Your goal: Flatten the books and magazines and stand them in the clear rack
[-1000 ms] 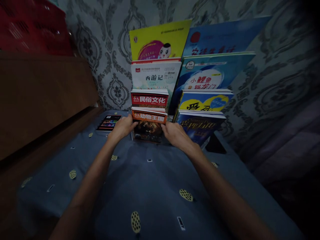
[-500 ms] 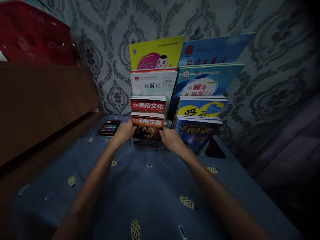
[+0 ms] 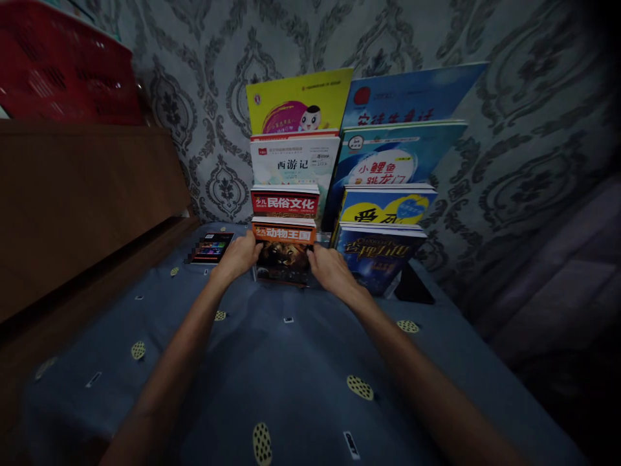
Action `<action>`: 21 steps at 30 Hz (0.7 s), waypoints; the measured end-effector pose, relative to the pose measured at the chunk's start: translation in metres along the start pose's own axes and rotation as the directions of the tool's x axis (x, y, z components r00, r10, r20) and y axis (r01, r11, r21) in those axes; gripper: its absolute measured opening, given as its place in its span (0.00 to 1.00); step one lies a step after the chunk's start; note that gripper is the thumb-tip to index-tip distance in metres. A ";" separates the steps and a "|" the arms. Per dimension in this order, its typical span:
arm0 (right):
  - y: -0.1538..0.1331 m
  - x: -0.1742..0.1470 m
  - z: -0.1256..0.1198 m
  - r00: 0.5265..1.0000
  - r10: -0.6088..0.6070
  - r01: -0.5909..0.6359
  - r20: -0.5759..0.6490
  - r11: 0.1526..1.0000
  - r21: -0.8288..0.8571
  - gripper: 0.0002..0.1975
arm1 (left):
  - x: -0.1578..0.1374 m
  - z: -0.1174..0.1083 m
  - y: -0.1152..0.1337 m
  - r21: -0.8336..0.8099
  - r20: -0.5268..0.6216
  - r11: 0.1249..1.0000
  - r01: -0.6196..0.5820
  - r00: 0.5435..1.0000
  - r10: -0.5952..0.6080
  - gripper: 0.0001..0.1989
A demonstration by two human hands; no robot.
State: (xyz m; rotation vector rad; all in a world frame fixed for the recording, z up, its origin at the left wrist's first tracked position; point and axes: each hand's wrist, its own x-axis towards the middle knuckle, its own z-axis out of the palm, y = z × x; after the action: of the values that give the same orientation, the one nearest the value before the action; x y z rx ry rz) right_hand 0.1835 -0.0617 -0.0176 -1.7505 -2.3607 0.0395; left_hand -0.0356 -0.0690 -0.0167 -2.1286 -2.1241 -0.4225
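Both hands grip a book with an orange title band and a lion on its cover (image 3: 282,255), standing upright at the front of the left column of books. My left hand (image 3: 237,254) pinches its left edge, and my right hand (image 3: 330,264) holds the right edge with the thumb on the cover. Behind it rise a red-banded book (image 3: 286,203), a white book (image 3: 294,158) and a yellow book (image 3: 299,97). Close to my right hand, a dark blue book (image 3: 376,255) fronts the right column. A dark book (image 3: 212,248) lies flat left of my left hand.
Books in the right column include a yellow-and-blue one (image 3: 385,204), a teal one (image 3: 400,155) and a tall blue one (image 3: 412,94). A black flat object (image 3: 414,285) lies beside them. At left are a wooden headboard (image 3: 92,194) and a red basket (image 3: 68,71). Patterned wallpaper stands behind.
The whole view has shifted slightly, so the books appear a little further left. Both hands keep their hold on the lion-cover book, which shows no clear movement among the others.
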 end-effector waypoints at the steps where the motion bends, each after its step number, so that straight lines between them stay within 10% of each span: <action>1: 0.000 0.000 -0.001 1.000 0.001 -0.001 0.004 1.000 0.003 0.19 | 0.000 0.000 0.000 -0.003 0.001 1.000 0.002 1.000 -0.002 0.14; 21: 0.009 0.000 -0.008 0.993 -0.103 0.102 0.056 0.994 0.028 0.18 | 0.002 -0.016 -0.028 -0.092 0.090 0.989 -0.113 0.989 0.121 0.12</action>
State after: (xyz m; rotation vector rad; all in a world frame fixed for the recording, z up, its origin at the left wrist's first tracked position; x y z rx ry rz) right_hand 0.1934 -0.0592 -0.0112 -1.6355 -2.4764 0.1043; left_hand -0.0659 -0.0704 -0.0040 -2.3527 -2.0501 -0.4166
